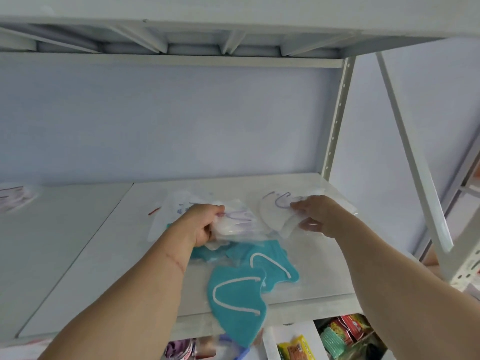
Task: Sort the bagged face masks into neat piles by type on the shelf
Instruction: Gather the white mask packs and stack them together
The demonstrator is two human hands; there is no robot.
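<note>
White metal shelf (298,193) stands against a pale wall, and bagged masks lie across it. My left hand (205,224) has its grip curled round a stack of white bagged masks (233,224) with purple ear loops, near the middle. My right hand (315,216) pinches another white bagged mask (274,211) just beside that stack, fingers on top, thumb beneath. Teal bagged masks (239,292) with white loops lie nearer me, one hanging over the front edge. Below, colourful snack packets (340,331) show.

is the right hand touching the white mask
Touching: the head view shows the right hand with its fingers pinching the edge of the white mask.
</note>
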